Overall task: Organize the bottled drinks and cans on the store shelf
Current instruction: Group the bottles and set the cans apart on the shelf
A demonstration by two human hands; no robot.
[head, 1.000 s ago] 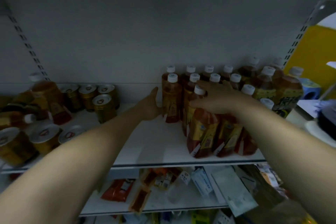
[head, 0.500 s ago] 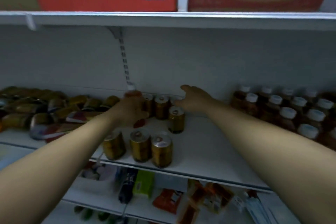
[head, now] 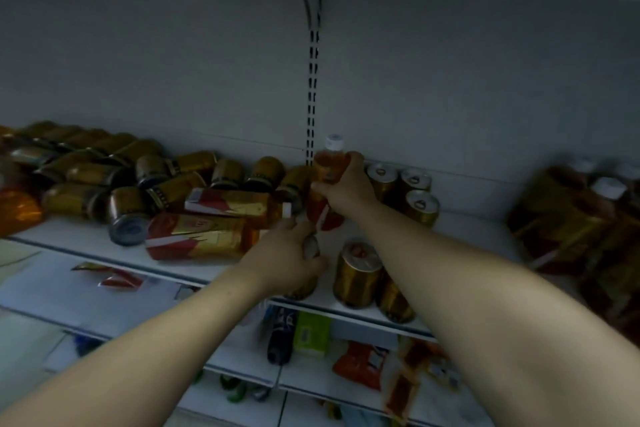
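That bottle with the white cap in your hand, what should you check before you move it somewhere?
1. Right hand has a firm hold on the tea bottle: ok, fingers wrap its upper body.
2. Bottle upright: ok, white cap points up.
3. Cap closed tight: cannot tell.
4. Left hand out of the bottle's way: not ok, it sits on a gold can right below the bottle.
5. Standing gold cans to the right won't get knocked: not ok, they stand very close beside the right hand.
6. Lying bottles on the left won't roll: cannot tell.
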